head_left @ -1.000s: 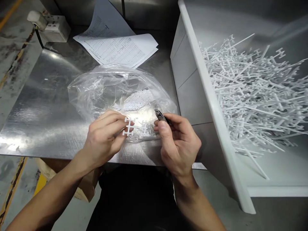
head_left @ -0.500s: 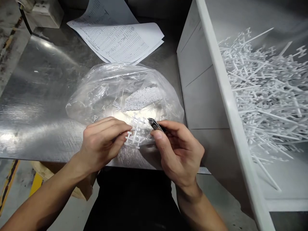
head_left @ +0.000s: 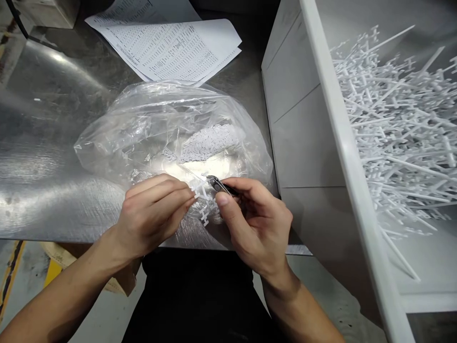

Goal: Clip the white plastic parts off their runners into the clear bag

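My left hand (head_left: 153,212) pinches a white branched plastic sprue (head_left: 204,196) between thumb and fingertips, over the near edge of a clear plastic bag. Small cross-shaped ends stick out from the piece. In my right hand (head_left: 255,219) are small dark nippers (head_left: 223,186), fingers closed round them. Their tip meets the upper part of the sprue; whether the jaws are closed cannot be made out. Inside the clear plastic bag (head_left: 114,138) lies a heap of small white parts (head_left: 209,143).
A white bin (head_left: 344,143) on the right holds a tangled pile of white sprues (head_left: 403,138). Printed sheets (head_left: 174,47) lie behind the bag on the metal table (head_left: 46,166). A cardboard box (head_left: 123,278) sits below the table's front edge.
The nippers have moved left until their tip meets the sprue. The sprue has turned in my left fingers. The view has shifted slightly.
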`<state>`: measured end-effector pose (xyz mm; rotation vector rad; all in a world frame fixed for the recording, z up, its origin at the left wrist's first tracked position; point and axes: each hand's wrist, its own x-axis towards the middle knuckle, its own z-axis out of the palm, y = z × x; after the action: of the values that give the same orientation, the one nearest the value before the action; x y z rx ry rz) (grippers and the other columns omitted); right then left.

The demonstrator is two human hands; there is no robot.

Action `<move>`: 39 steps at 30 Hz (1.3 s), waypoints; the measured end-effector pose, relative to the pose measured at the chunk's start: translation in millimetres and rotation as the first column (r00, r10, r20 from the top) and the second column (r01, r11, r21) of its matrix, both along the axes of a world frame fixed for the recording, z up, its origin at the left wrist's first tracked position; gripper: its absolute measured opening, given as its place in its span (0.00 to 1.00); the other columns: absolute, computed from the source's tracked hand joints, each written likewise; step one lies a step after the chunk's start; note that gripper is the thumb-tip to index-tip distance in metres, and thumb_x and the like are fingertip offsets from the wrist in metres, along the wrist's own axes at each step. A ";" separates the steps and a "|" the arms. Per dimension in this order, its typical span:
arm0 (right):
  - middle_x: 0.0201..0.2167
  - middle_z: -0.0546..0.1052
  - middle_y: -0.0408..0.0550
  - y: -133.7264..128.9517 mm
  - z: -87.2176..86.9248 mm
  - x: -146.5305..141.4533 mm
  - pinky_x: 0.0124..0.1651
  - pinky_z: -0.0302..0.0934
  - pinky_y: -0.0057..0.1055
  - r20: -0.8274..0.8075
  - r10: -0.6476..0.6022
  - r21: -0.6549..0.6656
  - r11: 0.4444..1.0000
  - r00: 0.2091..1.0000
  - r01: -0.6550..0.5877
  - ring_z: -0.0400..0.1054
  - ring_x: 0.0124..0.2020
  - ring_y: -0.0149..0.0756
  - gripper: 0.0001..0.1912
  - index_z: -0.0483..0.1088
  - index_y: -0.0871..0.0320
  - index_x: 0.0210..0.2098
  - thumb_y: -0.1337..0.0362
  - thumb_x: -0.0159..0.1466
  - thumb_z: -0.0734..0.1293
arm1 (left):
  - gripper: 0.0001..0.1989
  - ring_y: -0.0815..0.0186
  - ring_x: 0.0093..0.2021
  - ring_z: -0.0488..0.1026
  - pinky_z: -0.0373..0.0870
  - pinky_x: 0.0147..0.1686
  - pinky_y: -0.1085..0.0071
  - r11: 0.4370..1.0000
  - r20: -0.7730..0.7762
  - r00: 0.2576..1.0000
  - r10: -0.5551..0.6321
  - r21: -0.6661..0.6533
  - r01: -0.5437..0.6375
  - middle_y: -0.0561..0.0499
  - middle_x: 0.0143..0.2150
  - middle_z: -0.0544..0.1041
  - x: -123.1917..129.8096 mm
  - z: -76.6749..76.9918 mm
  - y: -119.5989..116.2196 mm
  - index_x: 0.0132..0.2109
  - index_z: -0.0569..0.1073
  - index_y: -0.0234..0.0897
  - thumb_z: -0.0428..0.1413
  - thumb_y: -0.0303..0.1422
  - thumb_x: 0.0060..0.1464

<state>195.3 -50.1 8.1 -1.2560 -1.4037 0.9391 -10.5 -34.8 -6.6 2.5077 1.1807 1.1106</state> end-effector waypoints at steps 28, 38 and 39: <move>0.22 0.75 0.38 0.1 4.2 1.6 0.19 0.60 0.28 -0.047 -0.013 0.022 1.000 0.999 0.014 0.62 0.18 0.29 0.04 0.80 0.54 0.41 0.68 0.67 0.76 | 0.08 0.68 0.35 0.79 0.79 0.37 0.71 0.998 -0.031 0.999 -0.037 0.048 0.038 0.53 0.36 0.83 5.6 -4.4 4.7 0.43 0.77 0.37 0.62 0.19 0.63; 0.24 0.75 0.39 -0.3 2.1 0.1 0.19 0.59 0.29 0.034 0.017 0.058 0.998 0.999 -0.019 0.61 0.19 0.29 0.06 0.79 0.54 0.44 0.69 0.68 0.75 | 0.10 0.66 0.36 0.80 0.81 0.37 0.67 0.995 -0.023 0.999 -0.038 0.096 0.040 0.53 0.37 0.82 6.2 -7.2 4.3 0.45 0.76 0.38 0.61 0.19 0.63; 0.24 0.75 0.39 -0.5 2.4 0.1 0.19 0.60 0.29 0.034 0.017 0.061 0.998 0.999 -0.019 0.61 0.19 0.28 0.06 0.79 0.54 0.44 0.69 0.68 0.75 | 0.10 0.65 0.36 0.80 0.81 0.38 0.67 0.994 -0.024 0.999 -0.040 0.100 0.042 0.52 0.37 0.82 6.4 -7.8 3.8 0.45 0.76 0.37 0.62 0.18 0.62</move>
<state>195.5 -50.6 10.5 -1.2204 -1.4613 0.8847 -4.1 -31.0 -14.4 2.6128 1.0993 1.1627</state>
